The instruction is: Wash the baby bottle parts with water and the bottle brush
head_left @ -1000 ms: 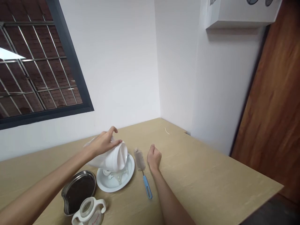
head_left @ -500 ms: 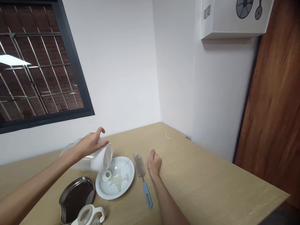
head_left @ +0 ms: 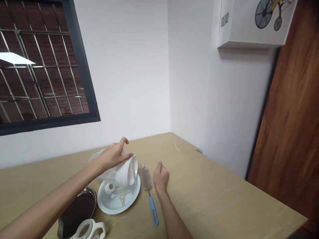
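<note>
My left hand (head_left: 116, 155) is closed around a clear plastic pitcher (head_left: 107, 174) with a white rim, tipped on its side so its mouth hangs over a white dish (head_left: 109, 209). In the dish lie a small white ring-shaped part (head_left: 110, 188) and a clear, soft-looking piece (head_left: 121, 196), partly behind the pitcher. My right hand (head_left: 161, 176) rests on the table as a fist, thumb on top, with nothing visible in it. Just left of that fist lies a bottle brush (head_left: 153, 210) with a blue handle, its bristles pointing away from me.
A dark metal kidney-shaped tray (head_left: 78, 212) sits left of the dish, partly under my left forearm. Near the front edge is a white ring with a curved handle (head_left: 93, 229). A thin pale strip (head_left: 176, 147) lies toward the back corner. White walls border the table (head_left: 224, 199).
My left hand has carried the tilted pitcher to the right, farther over the dish. My right fist stays beside the brush. The view has shifted slightly.
</note>
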A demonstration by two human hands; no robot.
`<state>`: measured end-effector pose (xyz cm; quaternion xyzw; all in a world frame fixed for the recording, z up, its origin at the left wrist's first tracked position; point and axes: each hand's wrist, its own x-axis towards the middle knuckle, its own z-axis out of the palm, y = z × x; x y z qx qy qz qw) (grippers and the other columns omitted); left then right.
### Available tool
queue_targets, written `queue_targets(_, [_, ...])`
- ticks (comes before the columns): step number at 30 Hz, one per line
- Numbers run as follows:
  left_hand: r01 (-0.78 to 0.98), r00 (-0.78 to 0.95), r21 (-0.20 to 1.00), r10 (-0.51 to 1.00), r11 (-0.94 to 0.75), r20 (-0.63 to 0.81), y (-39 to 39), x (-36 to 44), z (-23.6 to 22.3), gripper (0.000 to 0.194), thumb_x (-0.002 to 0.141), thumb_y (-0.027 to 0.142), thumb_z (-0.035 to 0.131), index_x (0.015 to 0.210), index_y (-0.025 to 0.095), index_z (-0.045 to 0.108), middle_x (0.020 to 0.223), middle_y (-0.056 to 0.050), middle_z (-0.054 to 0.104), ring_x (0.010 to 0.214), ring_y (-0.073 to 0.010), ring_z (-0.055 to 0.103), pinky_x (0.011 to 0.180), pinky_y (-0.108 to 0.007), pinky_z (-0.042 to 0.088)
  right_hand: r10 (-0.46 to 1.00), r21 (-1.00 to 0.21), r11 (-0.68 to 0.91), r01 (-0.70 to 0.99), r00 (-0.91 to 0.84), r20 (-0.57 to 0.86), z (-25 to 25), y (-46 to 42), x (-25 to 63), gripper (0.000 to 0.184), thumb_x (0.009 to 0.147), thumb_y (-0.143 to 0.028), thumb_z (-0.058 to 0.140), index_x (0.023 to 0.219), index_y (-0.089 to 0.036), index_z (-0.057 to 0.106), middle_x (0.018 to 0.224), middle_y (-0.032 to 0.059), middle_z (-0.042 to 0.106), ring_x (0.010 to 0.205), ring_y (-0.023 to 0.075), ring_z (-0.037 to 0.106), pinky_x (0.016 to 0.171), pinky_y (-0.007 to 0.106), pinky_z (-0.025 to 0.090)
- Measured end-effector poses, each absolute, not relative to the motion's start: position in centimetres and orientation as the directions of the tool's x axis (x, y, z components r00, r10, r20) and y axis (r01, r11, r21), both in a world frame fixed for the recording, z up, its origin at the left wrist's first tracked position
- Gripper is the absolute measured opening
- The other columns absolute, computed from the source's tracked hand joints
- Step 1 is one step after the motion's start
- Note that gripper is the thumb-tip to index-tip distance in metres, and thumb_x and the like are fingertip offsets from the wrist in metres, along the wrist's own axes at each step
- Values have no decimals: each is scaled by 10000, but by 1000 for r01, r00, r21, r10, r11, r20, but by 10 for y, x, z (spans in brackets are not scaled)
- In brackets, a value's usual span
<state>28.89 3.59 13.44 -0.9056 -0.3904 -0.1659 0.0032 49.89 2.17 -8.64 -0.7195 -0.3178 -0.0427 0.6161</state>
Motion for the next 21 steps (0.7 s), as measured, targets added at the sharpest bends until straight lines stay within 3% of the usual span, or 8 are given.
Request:
queue_targets(11, [792, 541, 94, 764, -604, 351, 56, 248, 139, 555, 834, 646, 467, 1192, 222, 472, 696, -27, 599, 652, -255, 590, 588, -305, 371, 401, -873, -16, 487, 803, 440, -84, 21, 499, 691, 974, -565, 196, 608, -170, 629, 667, 163, 697, 580, 216, 571, 586, 309, 314])
queue_targets(21, [802, 297, 380, 860, -460, 414, 50, 178, 140, 547, 799, 660, 547, 1121, 221, 482, 728, -21, 635, 694, -231, 614, 662, -317, 437, 397, -885, -21, 465, 816, 420, -83, 20, 500, 647, 969, -562, 207, 553, -200, 544, 614, 132, 665, 555, 208, 519, 577, 312, 306])
